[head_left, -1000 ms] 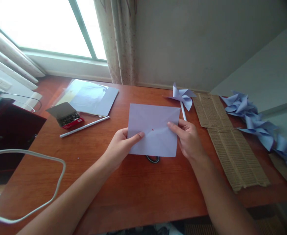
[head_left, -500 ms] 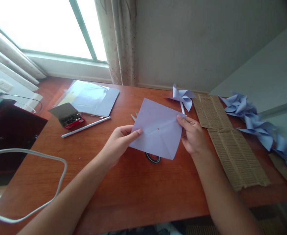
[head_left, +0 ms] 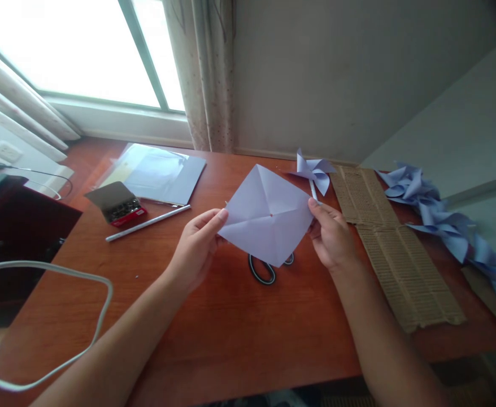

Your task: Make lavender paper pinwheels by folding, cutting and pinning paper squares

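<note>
A square sheet of pale purple paper (head_left: pixel 269 217) is held up above the desk between both hands. Diagonal creases cross it, with a small red dot near the middle. My left hand (head_left: pixel 199 243) pinches its left corner between thumb and fingers. At the opposite corner, my right hand (head_left: pixel 330 232) grips the paper the same way. Beneath the sheet lies a pair of scissors (head_left: pixel 261 277); only the dark handle loops show clearly, the rest being covered by the paper.
Around the wooden desk (head_left: pixel 214 333) lie a rolled paper stick (head_left: pixel 148 223), an open box of small metal pieces (head_left: pixel 125 212), and plastic-wrapped paper sheets (head_left: pixel 163 175). A paper pinwheel (head_left: pixel 313 169), corrugated cardboard (head_left: pixel 404 271) and several more pinwheels (head_left: pixel 447 226) are at right. A white cable (head_left: pixel 106 305) loops at left.
The paper has turned so that its corners point left and right. My left hand has shifted from the sheet's left side to its left corner, and more of the scissors' handles shows.
</note>
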### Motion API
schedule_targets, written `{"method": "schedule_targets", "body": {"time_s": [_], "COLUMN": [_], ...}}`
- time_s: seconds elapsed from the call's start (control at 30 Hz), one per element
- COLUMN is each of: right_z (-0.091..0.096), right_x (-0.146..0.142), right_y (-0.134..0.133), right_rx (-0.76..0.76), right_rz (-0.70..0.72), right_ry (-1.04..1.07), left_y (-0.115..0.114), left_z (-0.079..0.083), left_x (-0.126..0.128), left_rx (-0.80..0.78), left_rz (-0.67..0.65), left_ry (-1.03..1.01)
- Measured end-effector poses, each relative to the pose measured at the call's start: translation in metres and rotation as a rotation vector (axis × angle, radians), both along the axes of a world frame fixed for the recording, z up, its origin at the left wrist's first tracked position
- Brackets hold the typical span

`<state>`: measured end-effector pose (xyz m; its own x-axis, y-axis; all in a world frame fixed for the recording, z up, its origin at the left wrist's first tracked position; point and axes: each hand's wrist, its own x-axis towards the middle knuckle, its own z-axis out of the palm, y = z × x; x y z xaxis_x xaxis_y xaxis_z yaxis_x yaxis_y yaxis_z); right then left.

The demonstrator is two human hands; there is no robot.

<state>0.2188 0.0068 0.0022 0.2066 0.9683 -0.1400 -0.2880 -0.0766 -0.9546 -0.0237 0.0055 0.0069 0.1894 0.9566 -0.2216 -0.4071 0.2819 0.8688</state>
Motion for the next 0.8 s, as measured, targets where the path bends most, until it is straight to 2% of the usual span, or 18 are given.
{"method": "schedule_targets", "body": {"time_s": [0.17, 0.3, 0.47, 0.67, 0.8], "right_z": [-0.001, 0.0, 0.001, 0.0, -0.003], "right_x": [-0.002, -0.005, -0.013, -0.016, -0.014], "right_y": [0.0, 0.0, -0.003, -0.005, -0.005], "right_rx": [0.01, 0.006, 0.025, 0.083, 0.103], "right_rz": [-0.026, -0.062, -0.072, -0.038, -0.016], "right_ry": [0.039, 0.072, 0.04, -0.042, -0.073], "left_y": [-0.005, -0.01, -0.016, -0.02, -0.017], "left_z": [-0.001, -0.001, -0.003, -0.009, -0.006], "left_x": [0.004, 0.007, 0.011, 0.014, 0.013], "left_rx": [-0.05, -0.135, -0.013, -0.076, -0.107], "left_rz": [-0.115, -0.128, -0.153, -0.112, -0.156], "left_ry": [-0.195, -0.311, -0.135, 0.125, 0.095]}}
